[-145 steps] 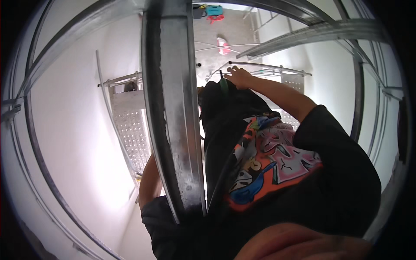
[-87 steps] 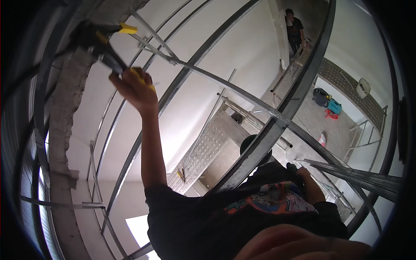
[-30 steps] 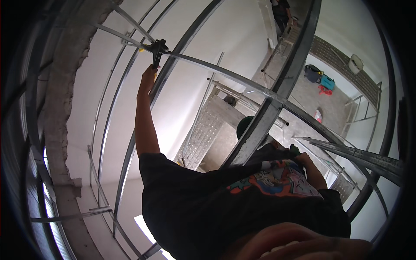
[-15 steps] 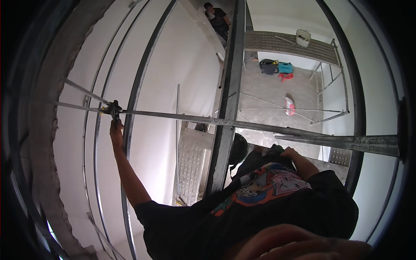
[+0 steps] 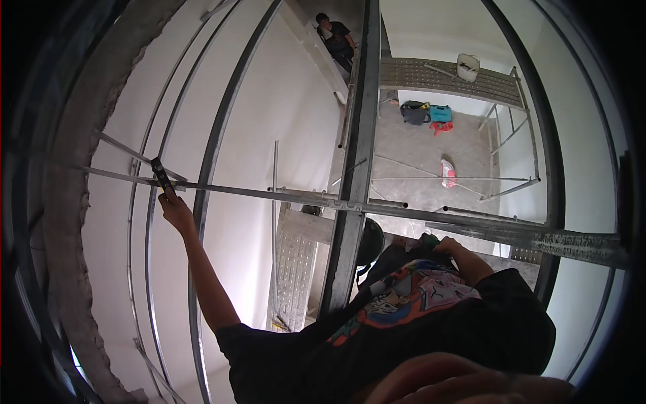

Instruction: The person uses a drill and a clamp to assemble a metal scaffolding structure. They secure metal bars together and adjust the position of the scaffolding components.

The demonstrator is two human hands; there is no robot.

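Observation:
With my arm stretched out to the left, my left hand (image 5: 178, 212) is closed round the lower end of a black hand tool (image 5: 161, 175) with small light spots along it. Its exact kind cannot be made out. The tool's upper part crosses a thin metal rail (image 5: 252, 192), close to where a short angled metal strip (image 5: 128, 149) meets that rail. Down by my waist, my right hand (image 5: 449, 246) is closed against a green object (image 5: 428, 241). Part of this object is hidden by the hand, and its kind is unclear.
A broad steel beam (image 5: 355, 145) runs lengthwise beneath the rail. Lower down are a scaffold platform (image 5: 410, 73) bearing a white bucket (image 5: 468, 67), and bags (image 5: 415, 113) on the floor. A person (image 5: 334, 40) is at the far end. Rough concrete (image 5: 67, 222) borders the left.
My left hand has shifted slightly down, and the black tool has turned, now slanting up and left across the rail. The view has tilted a little. My right hand stays by my waist.

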